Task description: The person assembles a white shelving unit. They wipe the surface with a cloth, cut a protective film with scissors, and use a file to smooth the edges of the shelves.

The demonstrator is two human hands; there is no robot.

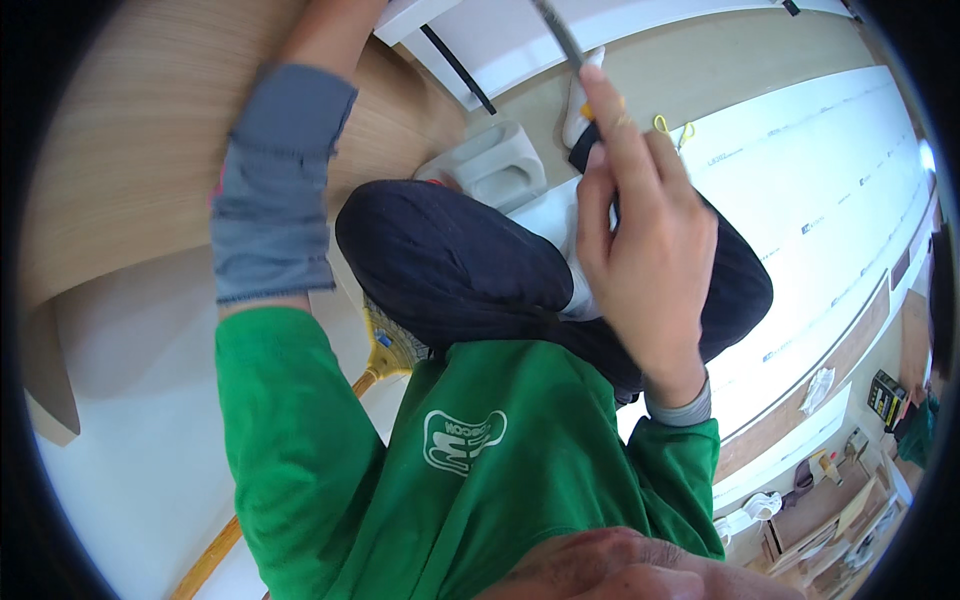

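My right hand (650, 230) is raised in front of my bent knees, its fingers closed round the handle of a long, narrow grey-bladed tool (560, 35). The index finger lies stretched along the tool. Bits of yellow and black show at the grip, but the exact kind of tool is unclear. My left forearm, in a grey sleeve cover (280, 180), reaches up past a curved wood-grain panel (130, 150). The left hand lies beyond the top edge of the view.
A grey moulded plastic stool (490, 165) stands beyond my knees. White film-covered board (810, 190) spreads to the right, with yellow-handled scissors (675, 130) at its edge. A broom (385, 345) lies by my left side. Wood pieces (850, 510) are piled at the lower right.
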